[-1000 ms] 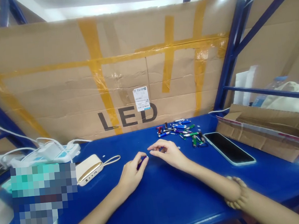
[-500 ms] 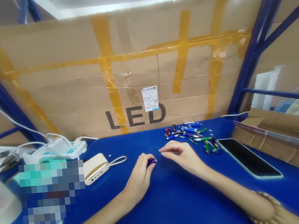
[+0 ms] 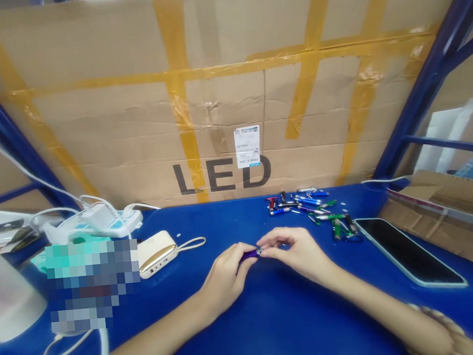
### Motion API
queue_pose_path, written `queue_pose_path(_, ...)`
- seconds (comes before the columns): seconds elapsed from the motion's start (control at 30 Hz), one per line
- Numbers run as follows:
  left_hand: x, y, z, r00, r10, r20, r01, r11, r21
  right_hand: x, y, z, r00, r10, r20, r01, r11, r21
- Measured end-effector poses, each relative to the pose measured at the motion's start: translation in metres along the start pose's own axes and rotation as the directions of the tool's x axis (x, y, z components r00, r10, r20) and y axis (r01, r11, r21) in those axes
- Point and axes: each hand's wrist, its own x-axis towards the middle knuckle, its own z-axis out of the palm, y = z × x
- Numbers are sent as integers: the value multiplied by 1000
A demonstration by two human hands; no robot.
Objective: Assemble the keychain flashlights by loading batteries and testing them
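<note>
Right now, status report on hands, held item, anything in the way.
Left hand pinching purple tube. Right hand at its silvery end. Small tubes piled beyond, phone to the right; neither between the hands.

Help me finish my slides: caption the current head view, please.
The left hand holds a small purple cylinder, the right hand at its tip, over a blue surface.

We hold a slim, glossy purple tube (image 3: 249, 254) between our left fingers (image 3: 245, 265), which partly hide it. It lies nearly crosswise, one end toward our right fingers (image 3: 273, 254), where they pinch a small silvery piece (image 3: 260, 250); we cannot tell whether both are joined.
</note>
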Motion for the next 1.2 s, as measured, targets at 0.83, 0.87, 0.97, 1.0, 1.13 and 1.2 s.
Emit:
queue_pose_path(0.83, -1, 1, -2, 978, 65, 199, -56, 997, -51, -7, -6, -12, 867, -81, 491, 192, 965, -181)
queue_pose_path(0.87, 0, 2, -2, 978, 5, 210, 11, 997, -76, -5, -5, -13, 877, -79, 474, 190, 963, -192)
queue_pose_path(0.97, 3, 2, -1, 976, -104, 194, 124, 988, -91, 0, 0, -16, 905, -47, 424, 163, 957, -240)
queue_pose_path(1.0, 3, 1, -1, 976, -135, 173, 153, 984, -95, 1, 2, -19, 919, -34, 394, 152, 950, -274)
queue_pose_path(1.13, 6, -3, 0, 965, -254, 68, 262, 951, -164, 9, 18, -38, 980, -3, 201, 114, 832, -543)
queue_pose_path(1.2, 7, -4, 0, 959, -280, 38, 282, 939, -196, 12, 31, -50, 991, 42, 126, 58, 717, -695)
